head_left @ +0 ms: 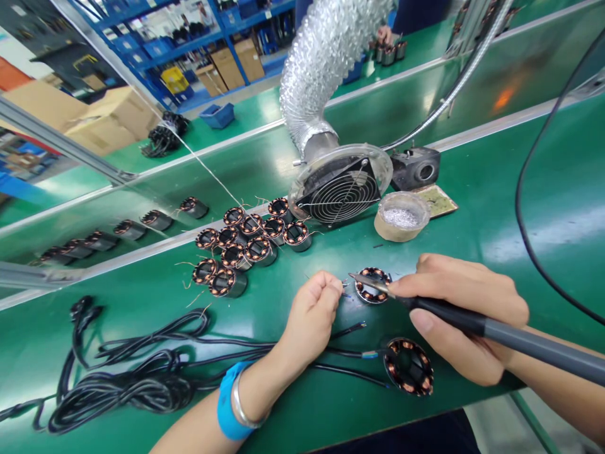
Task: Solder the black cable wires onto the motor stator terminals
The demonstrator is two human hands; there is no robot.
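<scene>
My right hand (pixel 466 302) is wrapped round the grip of a soldering iron (pixel 520 343). Its pointed tip reaches left, just above a copper-wound motor stator (pixel 368 295) lying on the bench. My left hand (pixel 314 309) is closed in a pinch near that tip, and thin wire ends (pixel 345 285) stick out of its fingertips. Whether the tip touches the wire, I cannot tell. A second stator (pixel 425 378) stands below my right hand. Black cables (pixel 350 375) with stripped ends run beneath my left wrist towards it.
Several stators (pixel 227 282) cluster at the back left. Coiled power cords (pixel 123 391) lie at the left. Behind my hands are a fume extractor fan (pixel 338 192) on a foil duct (pixel 312 69), a round tub (pixel 397 232), and an iron holder (pixel 416 169). A co-worker's hand (pixel 385 34) shows beyond.
</scene>
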